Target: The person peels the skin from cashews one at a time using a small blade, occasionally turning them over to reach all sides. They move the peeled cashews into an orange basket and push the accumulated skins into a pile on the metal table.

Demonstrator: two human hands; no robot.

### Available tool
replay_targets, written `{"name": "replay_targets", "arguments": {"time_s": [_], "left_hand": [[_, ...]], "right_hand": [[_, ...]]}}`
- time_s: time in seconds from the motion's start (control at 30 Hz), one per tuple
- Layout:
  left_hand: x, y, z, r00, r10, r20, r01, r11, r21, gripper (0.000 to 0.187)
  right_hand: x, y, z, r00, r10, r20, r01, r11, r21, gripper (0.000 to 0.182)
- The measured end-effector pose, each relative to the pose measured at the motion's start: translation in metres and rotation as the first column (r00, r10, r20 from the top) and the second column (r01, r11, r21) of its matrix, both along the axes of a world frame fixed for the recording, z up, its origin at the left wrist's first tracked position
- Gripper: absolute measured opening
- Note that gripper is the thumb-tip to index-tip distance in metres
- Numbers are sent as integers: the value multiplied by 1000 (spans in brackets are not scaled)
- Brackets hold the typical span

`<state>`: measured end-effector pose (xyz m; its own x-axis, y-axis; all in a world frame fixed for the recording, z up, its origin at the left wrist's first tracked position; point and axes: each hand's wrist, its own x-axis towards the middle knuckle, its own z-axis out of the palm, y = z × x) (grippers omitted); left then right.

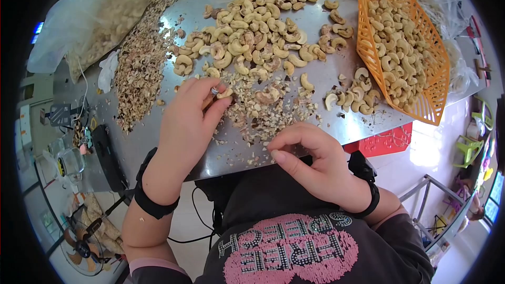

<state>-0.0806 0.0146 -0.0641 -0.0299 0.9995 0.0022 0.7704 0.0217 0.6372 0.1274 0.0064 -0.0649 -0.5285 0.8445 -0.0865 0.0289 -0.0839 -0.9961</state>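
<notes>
1. A cashew nut [225,93] is held over the counter [142,150], at the left edge of the scattered fragments. It is pinched between thumb and fingers by the left hand [185,118]; a fingertip grip probably leaves more of its surface uncovered.
2. The right hand [322,171] is held lower, near the counter's front edge. Its thumb and forefinger are brought close together, but whether anything is pinched in that grip cannot be told.
3. Between and beyond the hands, pale fragments [263,110] are spread, perhaps kept nearest because they are handled there.
4. Farther back, a loose pile of cashews [247,34] is laid within easy reach of both hands.
5. On the right, a small cluster [360,99] is set beside an orange basket [438,100] filled with nuts, seemingly so that lots are kept apart.
6. On the left, a heap of brownish flakes [138,71] is banked beside a plastic bag [66,39], presumably out of the hands' way.
</notes>
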Motion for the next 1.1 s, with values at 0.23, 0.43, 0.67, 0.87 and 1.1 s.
{"name": "replay_targets", "arguments": {"time_s": [0.23,0.43,0.67,0.87,1.1], "left_hand": [[7,-8,27,947,134,291,-51,960,-275,17],[21,-22,36,845,13,535,138,961,-242,15],[28,-26,38,789,-108,605,266,948,-177,19],[32,-32,35,666,-68,743,254,957,-141,41],[37,-34,38,769,-112,630,257,956,-144,33]], "right_hand": [[-2,0,-2,1000,-7,-7,7,1000,-12,10],[-8,-3,-4,992,-57,-110,39,986,-161,22],[-4,1,5,957,-60,-283,-56,922,-384,21],[-2,2,7,948,-134,-290,33,944,-327,20],[-4,1,7,923,-193,-333,111,962,-250,22]]}}
